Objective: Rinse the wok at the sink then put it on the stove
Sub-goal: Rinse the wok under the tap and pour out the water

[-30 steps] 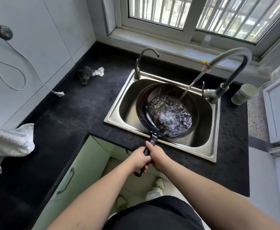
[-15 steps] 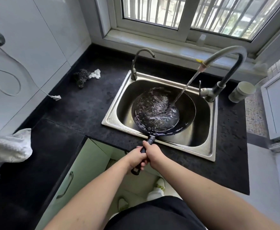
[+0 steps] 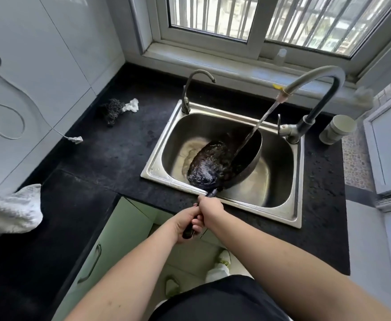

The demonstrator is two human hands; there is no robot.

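Head view: both hands clamp the wok's handle (image 3: 191, 225) at the sink's six o'clock edge, the left hand (image 3: 185, 224) nearer the handle's end, the right hand (image 3: 209, 208) nearer the pan, fingers curled tight round it. Inside the steel sink (image 3: 280, 213) the wok (image 3: 227, 163) tilts toward nine o'clock, water spilling out. At one o'clock the tall faucet (image 3: 322, 89) streams water into it.
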